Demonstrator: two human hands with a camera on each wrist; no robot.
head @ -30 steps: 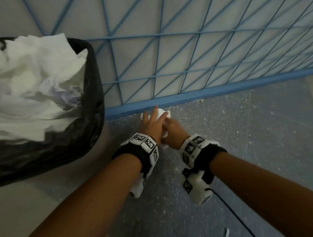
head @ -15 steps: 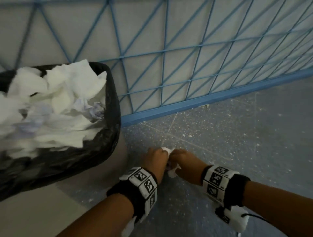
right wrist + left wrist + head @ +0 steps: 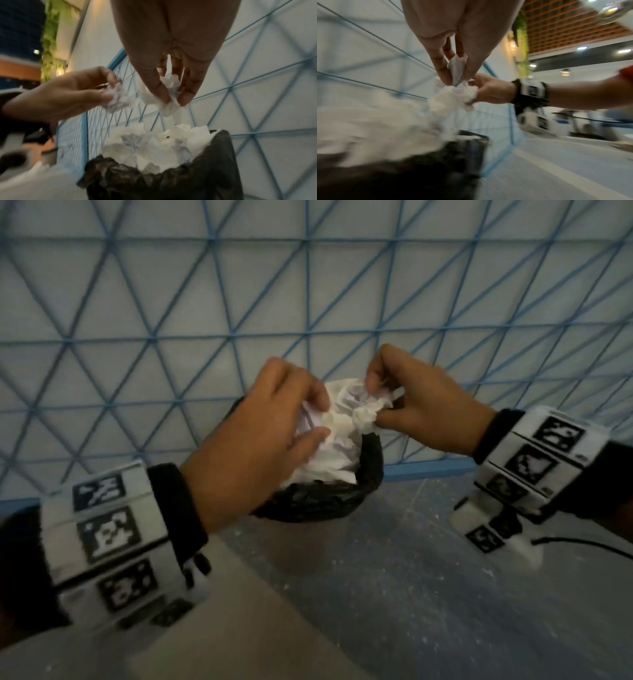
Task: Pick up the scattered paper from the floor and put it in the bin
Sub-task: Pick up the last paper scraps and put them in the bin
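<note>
Both hands hover over the black-lined bin [image 3: 329, 501], which is heaped with crumpled white paper [image 3: 337, 453]. My left hand [image 3: 320, 419] pinches a small crumpled wad [image 3: 457, 67] between thumb and fingers. A second crumpled wad [image 3: 368, 414] is pinched in my right hand [image 3: 375, 402], just right of the left one. In the right wrist view the right hand [image 3: 175, 101] holds its wad [image 3: 169, 106] directly above the bin's paper pile [image 3: 154, 146], with the left hand's wad [image 3: 118, 98] beside it. The left hand hides part of the bin's rim in the head view.
A pale wall panel with a blue wire grid [image 3: 212, 302] stands right behind the bin, with a blue base rail [image 3: 428, 470] along the speckled grey floor [image 3: 411, 594]. A black cable [image 3: 582, 546] trails from my right wrist.
Both hands have come up from the floor near the blue rail with the paper and moved left over the bin. The wad is now split between the two hands.
</note>
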